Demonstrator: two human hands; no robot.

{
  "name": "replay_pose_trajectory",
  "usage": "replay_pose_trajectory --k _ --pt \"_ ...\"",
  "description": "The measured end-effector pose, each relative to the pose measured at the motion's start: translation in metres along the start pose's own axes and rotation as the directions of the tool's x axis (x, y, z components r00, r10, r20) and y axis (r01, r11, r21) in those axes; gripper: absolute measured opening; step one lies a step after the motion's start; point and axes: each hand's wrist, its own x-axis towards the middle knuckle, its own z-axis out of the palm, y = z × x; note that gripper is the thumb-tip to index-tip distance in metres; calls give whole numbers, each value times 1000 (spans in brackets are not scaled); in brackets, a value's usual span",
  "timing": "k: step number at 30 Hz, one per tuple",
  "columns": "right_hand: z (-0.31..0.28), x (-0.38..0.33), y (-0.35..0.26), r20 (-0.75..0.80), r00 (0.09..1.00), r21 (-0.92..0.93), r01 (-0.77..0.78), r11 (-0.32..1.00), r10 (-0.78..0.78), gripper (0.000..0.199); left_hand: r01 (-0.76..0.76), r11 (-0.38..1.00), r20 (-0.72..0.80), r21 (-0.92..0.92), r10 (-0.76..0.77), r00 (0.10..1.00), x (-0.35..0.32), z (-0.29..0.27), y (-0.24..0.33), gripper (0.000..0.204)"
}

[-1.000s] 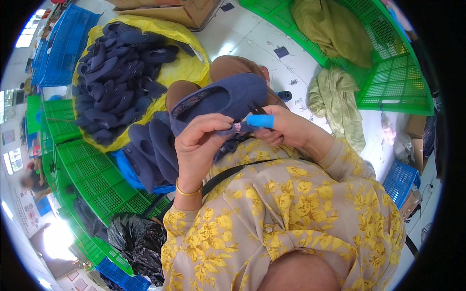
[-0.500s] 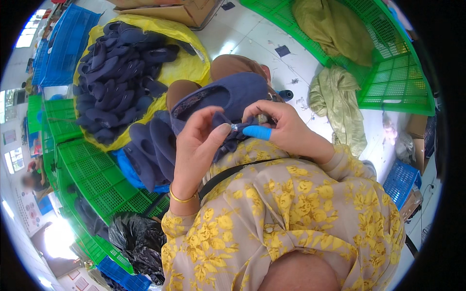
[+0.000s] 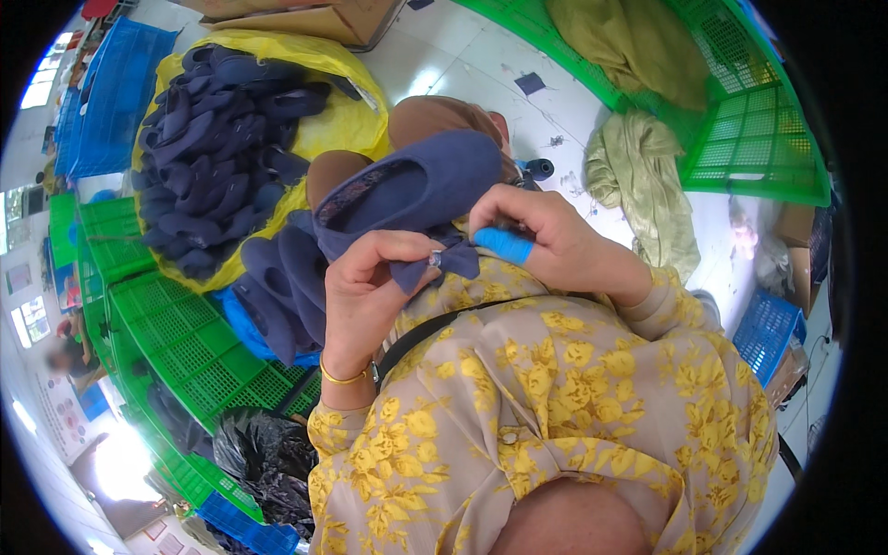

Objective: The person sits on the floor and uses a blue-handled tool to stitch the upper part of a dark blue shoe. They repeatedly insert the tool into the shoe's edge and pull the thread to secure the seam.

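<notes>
a brown cardboard box (image 3: 305, 17) is seen at the top edge, just behind a yellow sack (image 3: 347, 111). a black plastic bag (image 3: 264, 458) lies lower left. small pictures (image 3: 26, 319) are hung at far left.

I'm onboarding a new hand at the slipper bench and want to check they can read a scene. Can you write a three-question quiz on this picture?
1. True or false: the navy slipper lies in a green crate.
2. Which hand wears the blue finger cover? A) left hand B) right hand
3. Fill in: the heap of navy slippers lies on a ____ sheet.

Key
1. False: both hands hold it over the lap; the left hand pinches a small navy bow at its edge.
2. B, the right hand.
3. Yellow: the yellow sheet.
</notes>
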Motion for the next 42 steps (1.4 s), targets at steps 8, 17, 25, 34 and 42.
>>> replay_pose_trajectory --k 8,17,25,34,42 --pt "-3 -1 0 81 986 -133 156 979 -146 32 -14 999 37 -38 15 999 0 -3 -1 21" --pt "-9 -2 -4 103 985 -166 152 974 -136 39 -43 999 97 -25 45 994 -1 -8 -4 17" --pt "-2 -5 -3 224 956 -107 215 971 -188 41 -78 991 143 -110 94 985 -5 -12 -12 15" --pt "-3 -7 -6 272 947 -107 204 973 -169 45 -107 987 184 -117 128 974 -6 -14 -15 18" --pt "-2 -7 -7 265 947 -85 213 973 -184 45 -110 983 199 -146 138 970 -5 -15 -16 18"
